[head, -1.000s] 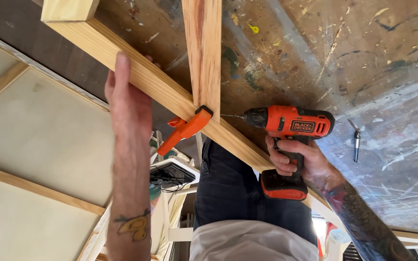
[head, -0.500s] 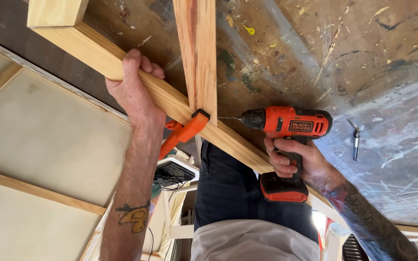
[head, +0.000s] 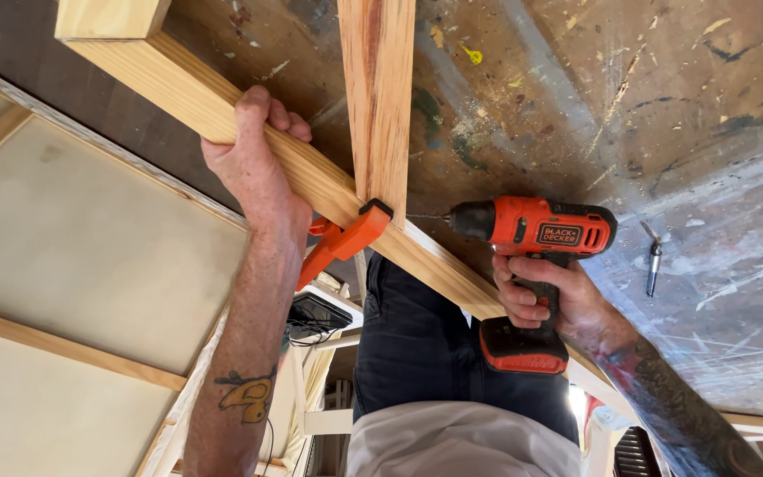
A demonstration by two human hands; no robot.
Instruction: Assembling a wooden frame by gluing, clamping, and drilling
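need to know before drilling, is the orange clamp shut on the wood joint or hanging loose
Shut on the joint: the orange clamp has its jaw against the corner where the two wooden bars meet, handles sticking out free.

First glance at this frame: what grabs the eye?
The orange cordless drill at centre right, gripped by the right hand, its bit aimed at the joint where the upright reddish board meets the pale wooden beam. An orange clamp pinches that joint. The left hand grips the beam at upper left, above the paint-spattered workbench.
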